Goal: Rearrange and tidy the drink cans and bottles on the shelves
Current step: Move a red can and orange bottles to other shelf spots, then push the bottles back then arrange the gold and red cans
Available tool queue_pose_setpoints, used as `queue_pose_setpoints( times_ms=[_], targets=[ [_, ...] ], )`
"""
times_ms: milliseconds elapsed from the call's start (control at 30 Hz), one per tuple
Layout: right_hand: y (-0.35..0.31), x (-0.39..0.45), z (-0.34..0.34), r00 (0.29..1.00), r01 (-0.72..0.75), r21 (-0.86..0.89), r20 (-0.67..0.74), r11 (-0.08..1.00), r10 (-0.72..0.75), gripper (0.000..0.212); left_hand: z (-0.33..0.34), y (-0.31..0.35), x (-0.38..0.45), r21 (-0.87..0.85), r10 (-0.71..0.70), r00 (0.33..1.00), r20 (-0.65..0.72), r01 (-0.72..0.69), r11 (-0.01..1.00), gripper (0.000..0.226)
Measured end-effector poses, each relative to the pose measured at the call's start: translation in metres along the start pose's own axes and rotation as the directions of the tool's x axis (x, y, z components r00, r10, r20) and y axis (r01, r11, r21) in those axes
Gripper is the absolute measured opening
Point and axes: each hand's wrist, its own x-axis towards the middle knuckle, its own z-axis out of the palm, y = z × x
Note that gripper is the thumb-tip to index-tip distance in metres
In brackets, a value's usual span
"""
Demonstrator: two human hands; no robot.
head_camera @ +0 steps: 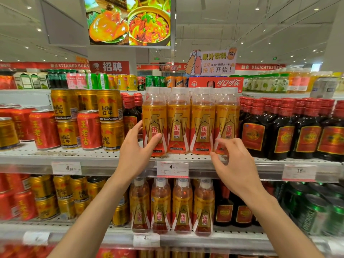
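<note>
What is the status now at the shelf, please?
Left hand grips leftmost orange bottle. Right hand fingertips at rightmost orange bottle, grip unclear. Front row of four upright. Nothing blocking.

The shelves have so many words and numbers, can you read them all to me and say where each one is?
"RedBull 红牛": tall gold metal cans
"王老吉": red metal cans
"东鹏特饮": clear plastic bottles with orange-gold labels
"4.20": white price tag
"16": white price tag at right
"STEAMED BUNS": red banner
"招聘": red poster
"DELICATESSEN": red banner at right
"果汁饮料": cardboard topper
Dark bottles' labels: blurred.
</note>
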Motion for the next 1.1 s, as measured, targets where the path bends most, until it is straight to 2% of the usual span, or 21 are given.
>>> queue_pose_setpoints(
  times_ms=[100,200,300,367,433,533,600,700,867,1100],
  targets=[
    [0.0,-0.018,-0.005,0.996,0.077,0.016,0.048,0.997,-0.078,0.026,-0.001,0.002,-0.025,-0.026,-0.011,0.999,-0.045,0.01,1.0,0.058],
    [0.003,-0.039,-0.009,0.988,0.143,0.064,0.052,0.988,-0.146,0.025,-0.003,0.0,-0.053,-0.006,0.05,0.992,-0.119,-0.051,0.999,0.036],
    [0.009,-0.061,-0.008,0.983,0.159,0.137,0.073,0.978,-0.17,0.023,-0.002,-0.003,-0.08,0.048,0.066,0.995,-0.071,-0.063,0.997,0.024],
    [0.017,-0.075,-0.003,0.977,0.119,0.177,0.156,0.977,-0.148,0.021,0.001,-0.005,-0.097,0.078,0.035,0.998,0.046,-0.038,0.996,0.02],
    [0.024,-0.088,0.001,0.931,0.033,0.131,0.356,0.991,-0.078,0.021,0.002,-0.01,-0.111,0.158,-0.057,0.967,0.249,0.018,0.987,0.02],
    [0.031,-0.101,0.008,0.763,-0.019,-0.012,0.646,1.0,0.022,0.023,-0.001,-0.027,-0.122,0.312,-0.253,0.789,0.56,0.081,0.947,0.029],
    [0.029,-0.108,0.015,0.702,-0.035,-0.035,0.71,0.999,0.049,0.022,-0.006,-0.039,-0.129,0.341,-0.319,0.708,0.63,0.117,0.933,0.029],
    [0.019,-0.114,0.026,0.677,-0.037,-0.084,0.731,0.996,0.087,0.024,-0.016,-0.055,-0.131,0.315,-0.315,0.712,0.627,0.138,0.939,0.025],
    [-0.012,-0.122,0.046,0.68,-0.111,-0.173,0.705,0.979,0.201,0.027,-0.053,-0.087,-0.116,0.252,-0.26,0.693,0.672,0.115,0.961,0.029],
    [-0.108,-0.126,0.087,0.698,-0.209,-0.18,0.661,0.961,0.276,0.02,-0.137,-0.141,-0.081,0.141,-0.159,0.687,0.709,0.082,0.987,0.026]
  ],
)
